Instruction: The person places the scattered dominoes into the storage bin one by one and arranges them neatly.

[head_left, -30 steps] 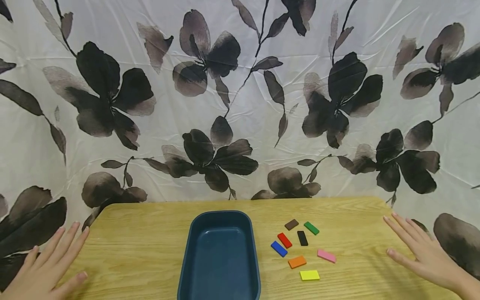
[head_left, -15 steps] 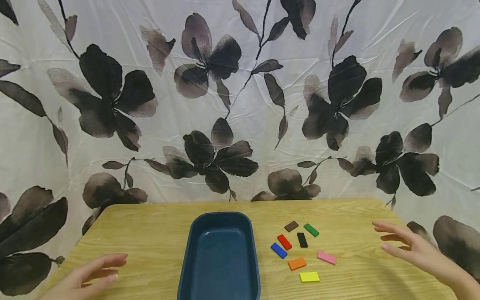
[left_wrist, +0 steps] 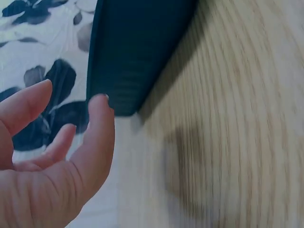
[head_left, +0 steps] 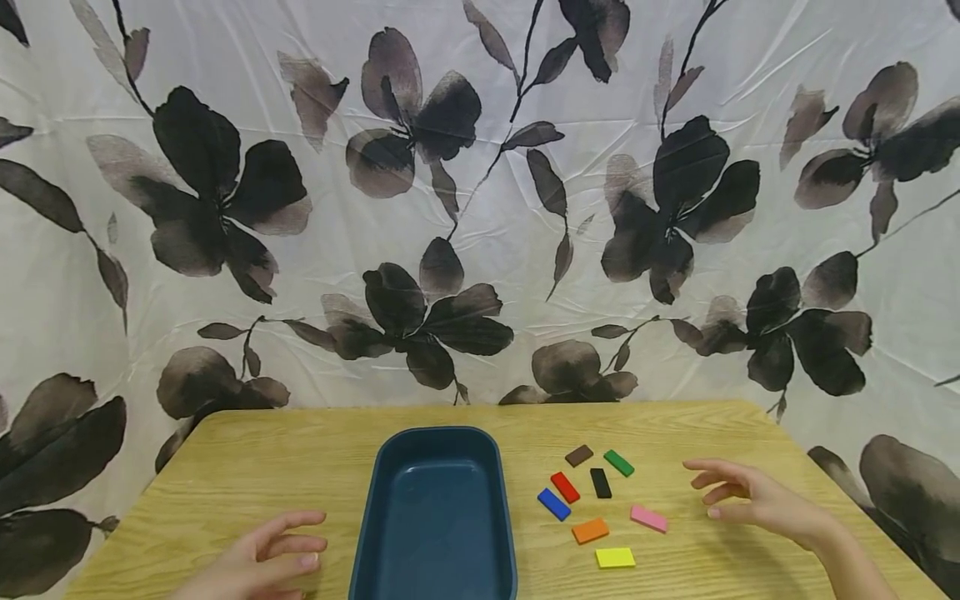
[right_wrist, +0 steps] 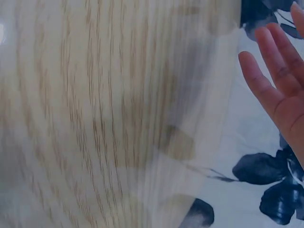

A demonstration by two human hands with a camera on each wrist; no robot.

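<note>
My left hand point(head_left: 258, 560) hovers left of a dark blue tray point(head_left: 360, 533), its fingers loosely bent and holding nothing. In the left wrist view the tray's outer wall point(left_wrist: 135, 61) rises just beyond the fingertips, apart from them. On the other side, my right hand point(head_left: 757, 500) is held above the table with relaxed fingers and nothing in them. The pink block point(head_left: 648, 518) lies nearest to it. Around that lie flat blocks: green point(head_left: 618, 462), brown point(head_left: 579, 455), black point(head_left: 601, 483), red point(head_left: 565, 487), blue point(head_left: 553, 504), orange point(head_left: 590, 531) and yellow point(head_left: 615, 557).
A light wooden table point(head_left: 285, 458) carries the tray and the blocks. Behind it hangs a white cloth point(head_left: 517, 217) printed with dark flowers. The tray's near end is cut off by the bottom of the head view.
Both hands have moved inward, the left to the right toward the tray and the right to the left toward the blocks. Their spread fingers have relaxed. Tray and blocks lie as before.
</note>
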